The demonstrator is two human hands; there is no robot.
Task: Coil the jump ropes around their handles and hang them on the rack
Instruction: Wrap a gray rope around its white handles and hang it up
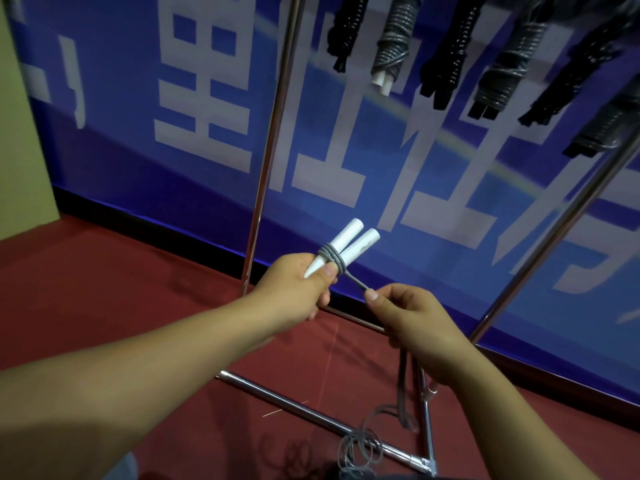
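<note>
My left hand grips two white jump rope handles side by side, their ends pointing up and right. A few turns of grey rope wrap around them just above my thumb. From there the rope runs taut to my right hand, which pinches it between thumb and fingers. Below that hand the rope hangs down and lies in loose grey loops on the floor. The metal rack stands right in front of me, with several coiled ropes hanging from its top.
The rack's base bars lie on the red carpet beneath my hands, and a slanted rack post rises at the right. A blue banner wall with large white characters stands behind the rack.
</note>
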